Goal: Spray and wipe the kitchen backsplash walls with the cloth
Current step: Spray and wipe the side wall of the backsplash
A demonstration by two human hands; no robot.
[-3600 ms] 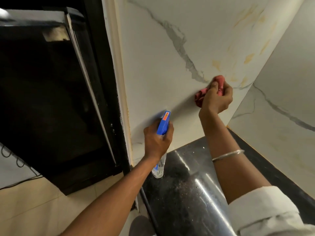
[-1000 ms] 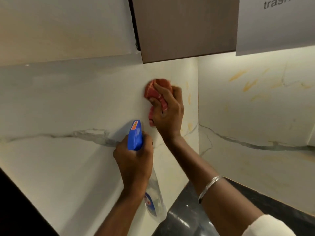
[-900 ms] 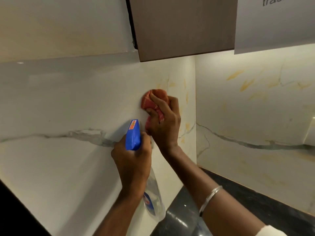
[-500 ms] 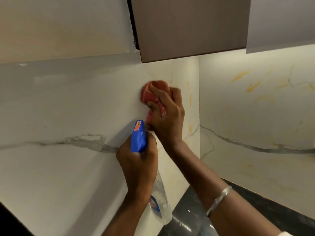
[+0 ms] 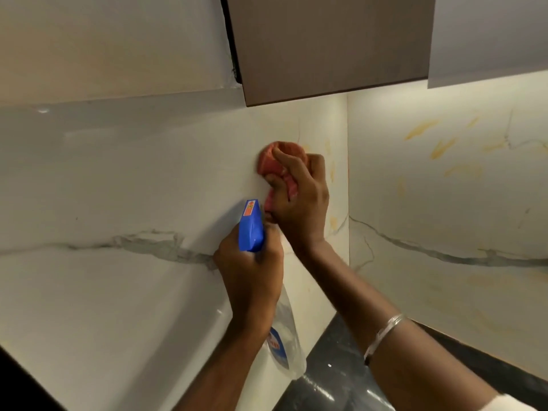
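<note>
My right hand (image 5: 299, 200) presses a bunched red cloth (image 5: 274, 160) flat against the white marble backsplash wall (image 5: 133, 179), just left of the inside corner. Below it, my left hand (image 5: 252, 280) grips a clear spray bottle (image 5: 286, 336) by the neck. Its blue trigger head (image 5: 251, 225) points up at the wall, close under the cloth. The bottle's lower body hangs down past my wrist. Yellowish streaks mark the wall near the corner and on the right-hand backsplash wall (image 5: 444, 179).
A brown upper cabinet (image 5: 326, 46) overhangs just above the cloth, with a pale cabinet door (image 5: 489, 34) to its right. The dark glossy countertop (image 5: 335, 378) lies below, between my forearms. A grey vein runs across both walls.
Since 3.6 s ago the view has swung up from the counter to under the cabinet. Over the last second the cloth has rubbed slightly down and back up in the same patch; the bottle stays held.
</note>
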